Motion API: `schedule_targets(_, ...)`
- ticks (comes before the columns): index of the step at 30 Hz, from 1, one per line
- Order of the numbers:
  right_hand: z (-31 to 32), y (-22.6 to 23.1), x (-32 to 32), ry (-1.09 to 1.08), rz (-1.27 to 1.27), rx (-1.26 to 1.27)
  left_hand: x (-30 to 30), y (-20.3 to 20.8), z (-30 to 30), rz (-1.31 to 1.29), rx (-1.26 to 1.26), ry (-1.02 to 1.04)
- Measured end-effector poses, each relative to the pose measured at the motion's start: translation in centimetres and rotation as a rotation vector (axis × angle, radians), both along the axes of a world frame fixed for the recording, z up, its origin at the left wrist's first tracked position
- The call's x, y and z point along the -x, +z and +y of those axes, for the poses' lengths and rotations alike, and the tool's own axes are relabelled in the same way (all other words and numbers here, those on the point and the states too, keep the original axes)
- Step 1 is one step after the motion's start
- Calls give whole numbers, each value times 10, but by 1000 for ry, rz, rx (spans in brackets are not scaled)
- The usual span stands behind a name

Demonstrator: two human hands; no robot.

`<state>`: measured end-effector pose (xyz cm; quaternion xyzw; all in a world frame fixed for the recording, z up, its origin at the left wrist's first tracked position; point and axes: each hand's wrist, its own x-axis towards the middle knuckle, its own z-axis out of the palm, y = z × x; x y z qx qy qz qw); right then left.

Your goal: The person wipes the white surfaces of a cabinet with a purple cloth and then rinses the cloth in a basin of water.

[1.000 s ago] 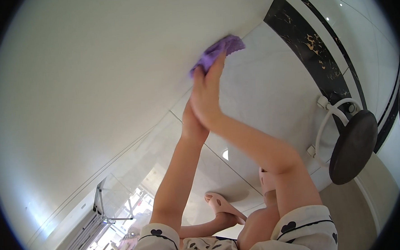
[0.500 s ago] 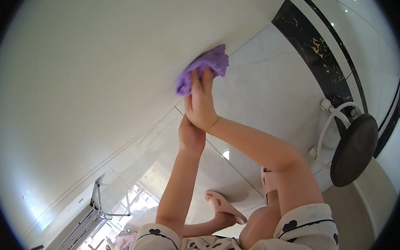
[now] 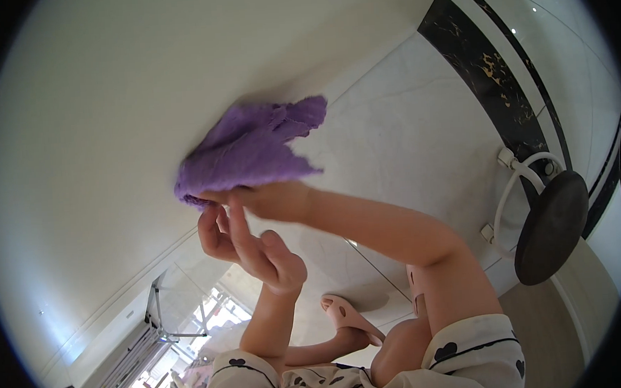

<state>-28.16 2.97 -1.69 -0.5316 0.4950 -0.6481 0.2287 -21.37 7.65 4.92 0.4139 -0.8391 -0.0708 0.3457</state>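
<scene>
Purple and crumpled, a cleaning cloth (image 3: 252,151) is pressed flat against a pale, smooth wall (image 3: 96,121), a little above the middle of the view. The right hand (image 3: 272,199) lies along the cloth's lower edge and pins it to the surface, fingers stretched toward the left with the fabric bunched over them (how the fingertips curl under the cloth cannot be told). Just below it, the left hand (image 3: 247,250) is open and loose, grasping nothing; its fingers are lifted toward the underside of the right hand and look to be touching or almost touching it.

Both bare forearms rise from the lower edge, out of cream sleeves (image 3: 473,354) printed with dark hearts. Beneath them 2 pink slippers (image 3: 348,318) stand on glossy white floor tiles (image 3: 405,133). To the right, a black marbled band (image 3: 490,79) runs across the tiles, and a round dark stool (image 3: 551,227) with a white tubular frame stands near the rim of the view. At lower left, a metal drying rack (image 3: 139,343) stands beside a bright window.
</scene>
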Motion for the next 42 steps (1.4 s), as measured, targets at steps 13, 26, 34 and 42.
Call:
schedule_targets(13, 25, -126, 54, -255, -154, -367, 95, -113, -38, -292, -477, -175)
schedule_targets(26, -9, -131, -13, -115, -1876, -628, -10, -96, 12, 345, -1053, 128)
schedule_targets(34, 6, -21, -19, 438, -1757, -724, -31, -23, 6, 248, -548, 224)
schedule_targets(42, -2, -24, 71, 59, -1897, -573, 6, -53, -28, 106, -635, -190)
